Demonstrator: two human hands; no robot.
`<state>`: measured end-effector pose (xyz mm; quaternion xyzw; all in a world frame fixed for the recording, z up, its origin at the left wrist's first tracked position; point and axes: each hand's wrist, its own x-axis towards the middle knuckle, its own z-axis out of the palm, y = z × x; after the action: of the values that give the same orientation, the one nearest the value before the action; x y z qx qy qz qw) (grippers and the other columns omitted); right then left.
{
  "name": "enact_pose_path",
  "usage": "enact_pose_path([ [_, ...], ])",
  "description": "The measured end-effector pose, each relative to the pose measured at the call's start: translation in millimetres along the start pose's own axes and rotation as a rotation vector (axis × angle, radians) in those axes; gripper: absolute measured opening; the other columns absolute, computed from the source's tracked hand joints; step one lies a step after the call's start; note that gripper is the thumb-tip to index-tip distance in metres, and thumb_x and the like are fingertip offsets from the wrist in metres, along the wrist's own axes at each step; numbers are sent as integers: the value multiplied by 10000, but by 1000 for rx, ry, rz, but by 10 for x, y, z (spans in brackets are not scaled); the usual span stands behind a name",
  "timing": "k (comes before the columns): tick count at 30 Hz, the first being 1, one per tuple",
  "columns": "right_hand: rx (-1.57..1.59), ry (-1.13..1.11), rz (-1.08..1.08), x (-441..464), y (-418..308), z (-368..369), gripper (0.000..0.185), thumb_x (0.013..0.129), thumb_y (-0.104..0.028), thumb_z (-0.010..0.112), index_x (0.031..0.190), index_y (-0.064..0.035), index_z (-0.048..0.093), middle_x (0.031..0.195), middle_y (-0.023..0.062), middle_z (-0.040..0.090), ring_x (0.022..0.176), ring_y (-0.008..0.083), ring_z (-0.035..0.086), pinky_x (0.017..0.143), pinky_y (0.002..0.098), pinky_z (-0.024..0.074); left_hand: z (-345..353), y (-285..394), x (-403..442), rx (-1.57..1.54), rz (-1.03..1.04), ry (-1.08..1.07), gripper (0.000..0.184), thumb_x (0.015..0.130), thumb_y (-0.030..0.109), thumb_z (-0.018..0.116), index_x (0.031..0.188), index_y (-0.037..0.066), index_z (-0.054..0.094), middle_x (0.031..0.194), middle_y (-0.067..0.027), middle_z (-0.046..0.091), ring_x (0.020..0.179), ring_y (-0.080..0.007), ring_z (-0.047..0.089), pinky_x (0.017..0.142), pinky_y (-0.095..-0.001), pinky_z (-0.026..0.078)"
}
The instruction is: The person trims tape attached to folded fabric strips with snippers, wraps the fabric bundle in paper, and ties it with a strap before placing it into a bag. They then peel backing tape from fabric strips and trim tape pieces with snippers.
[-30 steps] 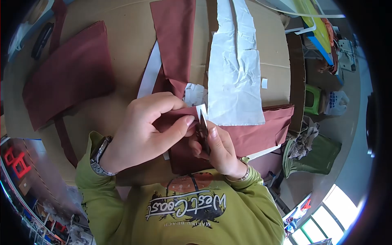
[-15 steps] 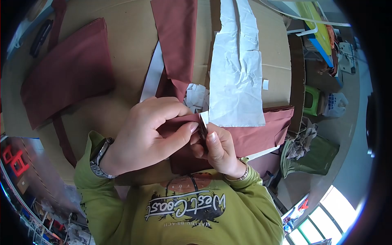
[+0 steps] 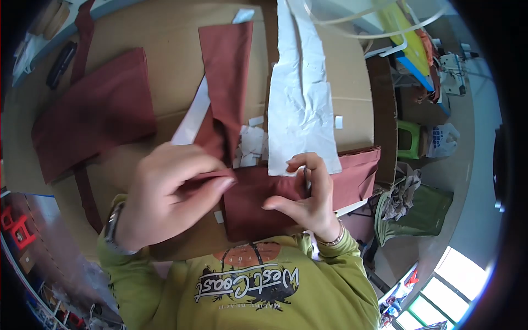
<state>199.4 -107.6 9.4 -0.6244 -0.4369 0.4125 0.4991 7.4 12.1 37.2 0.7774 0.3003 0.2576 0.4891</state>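
My left hand [image 3: 170, 192] is closed, thumb and fingers pinching the edge of a maroon cloth piece [image 3: 201, 182]. To its right, my right hand [image 3: 313, 195] has thumb and index finger spread apart. Small dark snips [image 3: 307, 180] sit against its fingers, mostly hidden. Beneath both hands lies a stack of maroon cloth [image 3: 253, 206]. A crumpled white sheet [image 3: 302, 121] overlaps the stack just beyond my right hand. Small white scraps [image 3: 252, 144] are heaped between that sheet and a folded maroon strip [image 3: 228, 71]. One white scrap [image 3: 219, 216] rests below my left hand.
More maroon cloth panels [image 3: 96, 115] lie on the cardboard-covered table [image 3: 176, 60] at left, near a dark utility knife [image 3: 61, 65]. At right are a green stool [image 3: 408, 140], a plastic bag [image 3: 443, 140] and a green chair [image 3: 421, 214].
My hands have drawn apart, the left moving left with the cloth, the right moving right with the snips. A white scrap now shows below my left hand. The camera view has shifted slightly.
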Motion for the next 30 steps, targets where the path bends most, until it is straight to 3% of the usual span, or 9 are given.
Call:
enact_pose_path([
  [4, -772, -155, -320, 126, 144, -344, 321, 616, 20, 658, 920, -34, 571, 714, 37, 580, 530, 133, 522, 496, 227, 407, -466, 138, -325, 65, 173, 357, 80, 671, -3, 575, 661, 76, 578, 663, -11, 555, 582, -139, 405, 571, -264, 332],
  [7, -890, -108, -310, 211, 154, -626, 367, 566, 50, 616, 912, -69, 602, 723, 23, 618, 555, 158, 571, 500, 257, 423, -931, -28, -823, -15, 483, 602, 75, 798, 239, 517, 835, 181, 547, 670, 32, 482, 690, -142, 399, 708, -327, 319],
  [9, -1046, 103, -445, 393, 128, -806, 357, 582, 87, 600, 908, -56, 630, 686, 34, 612, 551, 133, 535, 516, 235, 420, -1030, 76, -1111, 17, 650, 752, 146, 783, 284, 566, 900, 203, 532, 675, 46, 461, 706, -125, 410, 737, -306, 312],
  [12, -1185, 179, -435, 682, 212, -1241, 342, 589, 91, 576, 892, -58, 631, 714, 34, 625, 570, 151, 553, 545, 238, 432, -810, 181, -1193, -107, 946, 836, 64, 825, 225, 430, 802, 200, 483, 674, 77, 429, 672, -121, 364, 749, -276, 315],
  [18, -908, 224, -513, 688, 109, -1210, 267, 628, 101, 500, 855, -17, 574, 902, 80, 612, 708, 181, 565, 591, 249, 429, -142, 475, -937, -12, 108, 110, 149, 697, 0, 596, 835, 43, 632, 740, -40, 621, 533, -127, 487, 491, -252, 373],
  [20, -485, 71, -288, 395, -50, -845, 304, 594, 106, 513, 878, 7, 555, 938, 108, 596, 780, 181, 558, 641, 234, 432, 290, 254, -772, -90, 45, 133, 192, 689, -19, 603, 878, 12, 606, 728, -52, 612, 560, -141, 507, 509, -253, 387],
  [23, -112, -356, -216, -21, -134, -285, 204, 662, 39, 623, 858, 16, 574, 870, 79, 615, 647, 110, 511, 572, 208, 406, 620, 174, -666, -235, -102, 110, 270, 692, -10, 631, 952, -5, 559, 721, -73, 608, 602, -166, 549, 528, -268, 408],
  [25, -161, -343, -246, -206, -59, -121, 173, 708, -2, 643, 873, 18, 594, 840, 81, 622, 601, 110, 506, 553, 202, 409, 671, 184, -637, -305, -177, 54, 301, 703, 19, 651, 982, 8, 537, 725, -81, 614, 617, -177, 572, 528, -281, 416],
  [30, -162, -293, -384, -441, 71, -184, 162, 693, 45, 615, 852, 21, 606, 874, 91, 635, 626, 132, 552, 544, 195, 426, 467, 303, -615, 292, -268, -416, 330, 717, 247, 671, 953, 56, 543, 681, -101, 605, 567, -234, 570, 543, -308, 420],
])
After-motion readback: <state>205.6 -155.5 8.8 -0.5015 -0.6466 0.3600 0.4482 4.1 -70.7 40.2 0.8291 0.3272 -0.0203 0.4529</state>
